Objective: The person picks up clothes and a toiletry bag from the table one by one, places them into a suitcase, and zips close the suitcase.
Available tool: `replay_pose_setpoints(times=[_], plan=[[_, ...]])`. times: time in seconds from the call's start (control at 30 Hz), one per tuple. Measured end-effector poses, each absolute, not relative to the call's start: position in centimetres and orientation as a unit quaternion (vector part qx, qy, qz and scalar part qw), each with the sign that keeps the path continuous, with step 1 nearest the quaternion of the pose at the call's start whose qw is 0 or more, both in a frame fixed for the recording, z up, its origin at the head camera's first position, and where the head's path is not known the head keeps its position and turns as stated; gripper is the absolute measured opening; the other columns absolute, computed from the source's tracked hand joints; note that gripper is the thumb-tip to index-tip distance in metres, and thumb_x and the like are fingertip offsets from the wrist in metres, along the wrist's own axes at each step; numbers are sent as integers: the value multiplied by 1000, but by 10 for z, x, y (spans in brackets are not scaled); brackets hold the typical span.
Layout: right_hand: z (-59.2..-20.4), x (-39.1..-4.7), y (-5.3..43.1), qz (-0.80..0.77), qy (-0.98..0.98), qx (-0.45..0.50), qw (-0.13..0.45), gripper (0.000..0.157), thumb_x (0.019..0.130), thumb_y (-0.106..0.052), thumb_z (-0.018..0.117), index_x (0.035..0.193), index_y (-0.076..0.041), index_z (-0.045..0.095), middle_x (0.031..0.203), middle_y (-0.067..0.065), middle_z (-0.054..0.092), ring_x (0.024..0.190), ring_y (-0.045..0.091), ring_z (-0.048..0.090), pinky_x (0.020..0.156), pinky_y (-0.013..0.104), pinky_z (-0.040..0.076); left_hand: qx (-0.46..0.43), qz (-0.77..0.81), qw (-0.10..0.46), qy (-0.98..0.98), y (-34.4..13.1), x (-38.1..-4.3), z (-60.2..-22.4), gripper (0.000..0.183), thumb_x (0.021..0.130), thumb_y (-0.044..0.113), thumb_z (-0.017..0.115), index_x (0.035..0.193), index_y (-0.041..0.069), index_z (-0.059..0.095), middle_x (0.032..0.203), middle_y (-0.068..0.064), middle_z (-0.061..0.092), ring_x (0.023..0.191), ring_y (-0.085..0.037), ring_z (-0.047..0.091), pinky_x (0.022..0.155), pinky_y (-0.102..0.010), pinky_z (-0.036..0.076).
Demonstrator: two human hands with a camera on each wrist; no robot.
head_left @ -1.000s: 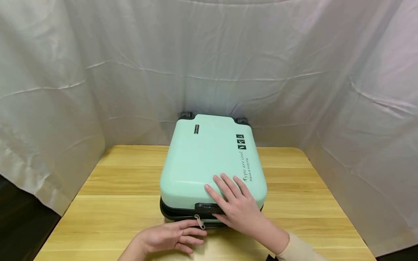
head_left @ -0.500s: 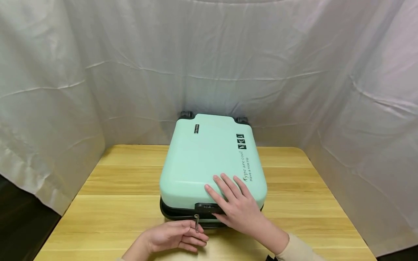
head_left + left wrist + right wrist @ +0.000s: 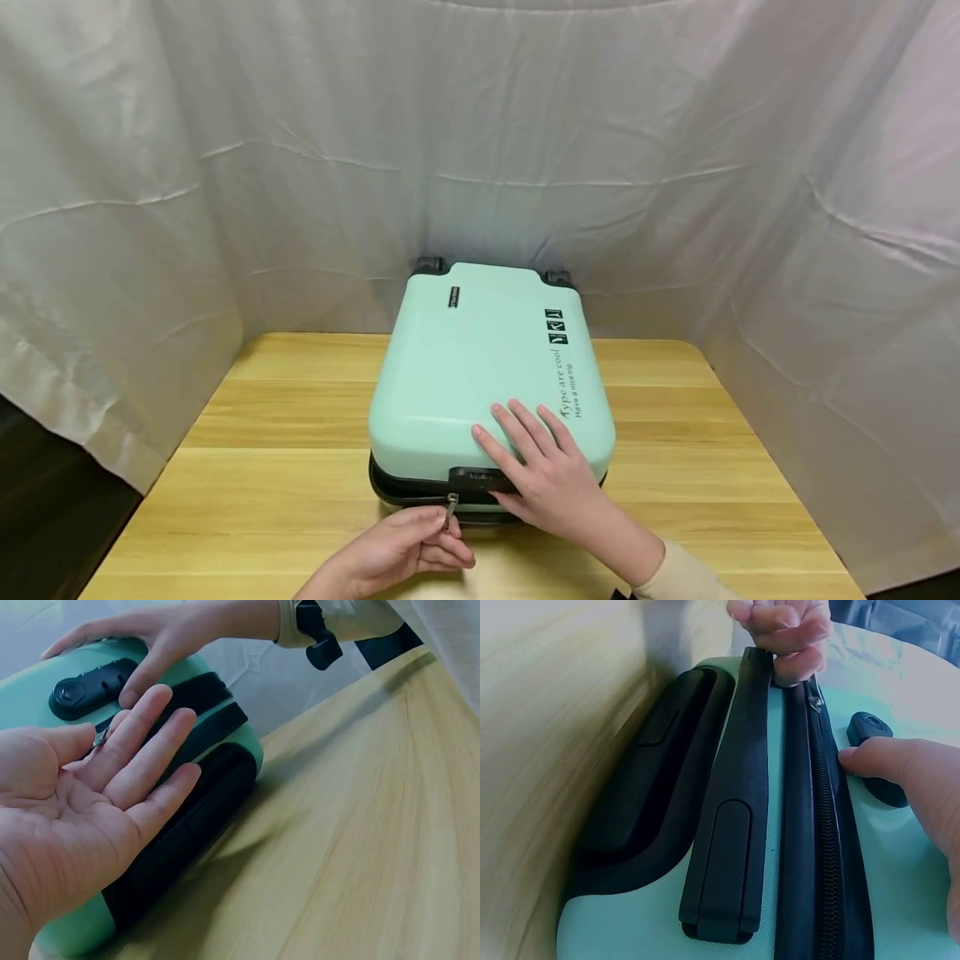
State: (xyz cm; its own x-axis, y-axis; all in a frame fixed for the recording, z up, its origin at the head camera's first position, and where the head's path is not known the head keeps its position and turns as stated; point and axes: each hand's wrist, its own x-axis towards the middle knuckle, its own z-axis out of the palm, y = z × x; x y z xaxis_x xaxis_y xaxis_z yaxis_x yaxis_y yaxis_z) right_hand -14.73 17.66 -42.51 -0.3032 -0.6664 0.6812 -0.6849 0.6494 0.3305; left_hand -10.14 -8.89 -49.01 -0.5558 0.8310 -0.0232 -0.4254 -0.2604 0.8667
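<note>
A mint-green hard-shell suitcase (image 3: 480, 358) lies flat, its black-trimmed zipper side facing me. My left hand (image 3: 408, 546) pinches the metal zipper pull (image 3: 451, 510) between thumb and index finger, the other fingers loosely bent. In the left wrist view the pull (image 3: 100, 738) shows at the thumb tip. My right hand (image 3: 546, 475) lies spread on the lid's front right corner, thumb beside the black combination lock (image 3: 476, 478). The right wrist view shows the zipper (image 3: 826, 847), its slider close to my left fingers, and the black carry handle (image 3: 731, 817) next to it.
The suitcase rests on a light wood-grain table (image 3: 285, 417). Its wheels (image 3: 430, 265) point to the back, near a grey-white curtain (image 3: 480, 125) that encloses the back and both sides. A black strap (image 3: 319, 634) hangs at my right wrist.
My left hand has gone from loose fingers beside the zipper pull to pinching it with thumb and index finger. The pull has swung slightly. My right hand stays in place on the lid.
</note>
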Motion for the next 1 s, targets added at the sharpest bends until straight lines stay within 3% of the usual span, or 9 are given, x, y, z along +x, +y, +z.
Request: replay_pose_setpoints(times=[0.53,1.0], plan=[[-426,-147,178,16,-811,414,413,114,51,-59,89,148,-20,43,151,13,45,137,33,45,109,52,36,183,788,390,440,-87,-100,-484,31,107,13,32,105,13,63,102,1,75,107,-18,70,100,-34,51],[-423,-149,177,21,-775,427,465,103,53,-60,84,140,-15,54,144,15,53,128,34,54,102,51,44,185,798,378,431,-97,-99,-483,37,106,8,28,97,14,64,89,8,72,88,-6,70,93,-32,55]])
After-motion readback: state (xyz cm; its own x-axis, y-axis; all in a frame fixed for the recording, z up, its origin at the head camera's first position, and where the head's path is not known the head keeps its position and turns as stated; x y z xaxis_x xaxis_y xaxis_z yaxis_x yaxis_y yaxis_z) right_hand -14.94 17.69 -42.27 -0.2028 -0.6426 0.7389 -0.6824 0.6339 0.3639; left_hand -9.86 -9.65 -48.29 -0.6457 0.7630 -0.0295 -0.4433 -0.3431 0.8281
